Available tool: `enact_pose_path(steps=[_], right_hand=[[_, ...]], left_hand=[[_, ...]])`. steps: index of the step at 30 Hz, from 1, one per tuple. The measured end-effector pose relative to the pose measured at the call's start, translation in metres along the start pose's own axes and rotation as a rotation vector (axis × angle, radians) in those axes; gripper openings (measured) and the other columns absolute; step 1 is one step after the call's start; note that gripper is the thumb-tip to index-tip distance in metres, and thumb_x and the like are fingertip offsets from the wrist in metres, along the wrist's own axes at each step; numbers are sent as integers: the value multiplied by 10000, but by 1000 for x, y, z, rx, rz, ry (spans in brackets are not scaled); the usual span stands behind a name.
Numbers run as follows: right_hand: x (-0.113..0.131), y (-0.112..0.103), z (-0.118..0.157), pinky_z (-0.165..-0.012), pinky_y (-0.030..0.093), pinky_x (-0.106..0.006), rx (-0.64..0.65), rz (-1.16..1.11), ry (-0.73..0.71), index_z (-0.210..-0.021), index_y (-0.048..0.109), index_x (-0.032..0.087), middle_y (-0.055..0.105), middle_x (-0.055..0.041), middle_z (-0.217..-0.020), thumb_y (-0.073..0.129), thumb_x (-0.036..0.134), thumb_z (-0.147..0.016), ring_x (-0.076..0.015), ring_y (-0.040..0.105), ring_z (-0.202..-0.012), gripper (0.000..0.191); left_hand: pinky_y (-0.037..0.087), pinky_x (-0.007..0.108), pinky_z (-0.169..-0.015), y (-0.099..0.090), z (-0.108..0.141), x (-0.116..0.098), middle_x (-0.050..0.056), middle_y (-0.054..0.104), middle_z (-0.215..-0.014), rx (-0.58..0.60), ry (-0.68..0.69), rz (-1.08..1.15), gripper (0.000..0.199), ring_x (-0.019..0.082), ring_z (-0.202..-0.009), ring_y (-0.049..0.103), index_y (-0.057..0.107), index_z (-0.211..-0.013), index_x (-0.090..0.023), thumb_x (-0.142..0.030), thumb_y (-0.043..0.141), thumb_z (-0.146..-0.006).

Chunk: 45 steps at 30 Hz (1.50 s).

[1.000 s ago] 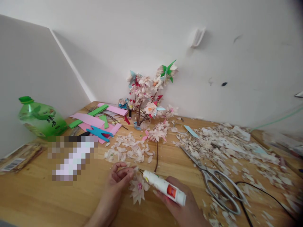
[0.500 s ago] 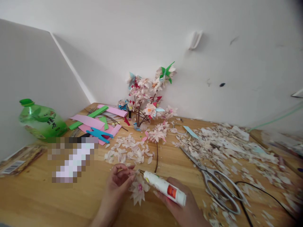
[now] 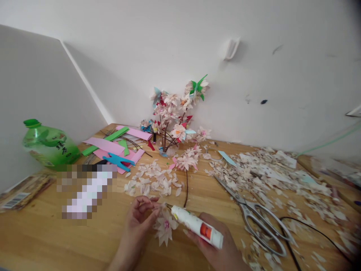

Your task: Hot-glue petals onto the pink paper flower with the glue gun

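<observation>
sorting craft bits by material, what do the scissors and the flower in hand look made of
Scissors: bare metal all over by the look, grey and shiny, handles included. Flower: probably thin matte paper, pale pink cut petals like the loose petals on the table.

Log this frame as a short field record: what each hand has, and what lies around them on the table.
left hand: left hand pinches the edge of a paper flower
right hand: right hand has its grip around a glue tube, nozzle at the flower
surface: wooden table
beside right hand: scissors, lying open, and a black cable
behind the hands: loose petals; flower bouquet against the wall
left side: green bottle, coloured paper strips
right side: paper scraps
</observation>
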State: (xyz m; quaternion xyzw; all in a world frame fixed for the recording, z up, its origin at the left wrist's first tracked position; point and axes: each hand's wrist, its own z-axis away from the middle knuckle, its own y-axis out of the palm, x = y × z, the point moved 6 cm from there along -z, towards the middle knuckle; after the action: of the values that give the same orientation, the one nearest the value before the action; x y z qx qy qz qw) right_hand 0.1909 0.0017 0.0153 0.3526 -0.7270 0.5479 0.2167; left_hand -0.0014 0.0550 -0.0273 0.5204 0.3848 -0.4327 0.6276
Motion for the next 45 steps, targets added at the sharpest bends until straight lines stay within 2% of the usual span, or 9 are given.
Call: enact_pose_path(steps=[6,19,24,26,29,32,35,41,45], right_hand=[[1,-1,0,-424,381,-187,-3,-10,0,-623,496,206,524,31,-526,517,438,-835,-120,500,-460,315],[0,0,-1,-430,390,-196,1,30,-21,-611,481,205,547,18,-530,519,433,-827,-126,514,-462,317],[1,-4,-2,-421,389,-195,17,39,-10,-613,493,205,551,23,-529,544,408,-816,-127,524,-465,292],[-8,-11,-3,-420,392,-202,-5,53,7,-607,492,206,553,23,-529,554,406,-809,-130,525,-462,291],[-35,-29,-4,-461,451,-235,-74,56,93,-630,548,203,599,5,-556,575,430,-781,-162,568,-494,275],[-69,-49,0,-609,539,-309,-166,-14,240,-788,657,181,712,-57,-738,614,445,-728,-242,667,-672,275],[-91,-57,6,-689,561,-353,-159,-105,313,-852,695,166,735,-85,-824,636,434,-703,-284,685,-770,313],[-107,-53,8,-673,574,-376,-107,-27,325,-840,722,169,740,-82,-808,651,418,-696,-299,692,-757,296],[-99,-48,2,-644,575,-381,-67,1,330,-824,726,167,741,-71,-773,643,424,-696,-297,694,-711,298]], left_hand=[[456,287,-793,2,2,-1,28,689,-678,44,28,-38,329,208,-1058,553,477,-743,-224,-272,772,-605],[475,257,-725,-1,3,-4,32,682,-658,-7,4,17,352,229,-1019,568,510,-699,-217,-276,812,-528],[463,278,-753,-1,2,-1,16,673,-648,3,4,67,356,228,-1026,562,503,-713,-223,-267,809,-537],[461,277,-749,-1,0,2,8,674,-639,21,-8,92,372,224,-1020,567,486,-733,-228,-259,806,-546],[463,249,-714,-2,-1,5,-8,678,-638,40,-26,125,394,197,-984,586,458,-768,-237,-251,798,-568],[464,216,-671,-1,-1,6,-18,686,-657,53,-40,148,410,154,-843,624,437,-796,-235,-246,790,-587],[472,217,-608,2,0,7,-18,696,-703,68,-72,162,431,126,-668,630,425,-823,-232,-251,787,-590],[469,206,-562,2,1,5,-17,704,-740,32,-89,165,468,117,-593,635,416,-818,-227,-272,801,-554],[467,207,-564,1,2,1,-24,697,-707,-21,-79,147,492,119,-581,634,425,-801,-221,-288,817,-510]])
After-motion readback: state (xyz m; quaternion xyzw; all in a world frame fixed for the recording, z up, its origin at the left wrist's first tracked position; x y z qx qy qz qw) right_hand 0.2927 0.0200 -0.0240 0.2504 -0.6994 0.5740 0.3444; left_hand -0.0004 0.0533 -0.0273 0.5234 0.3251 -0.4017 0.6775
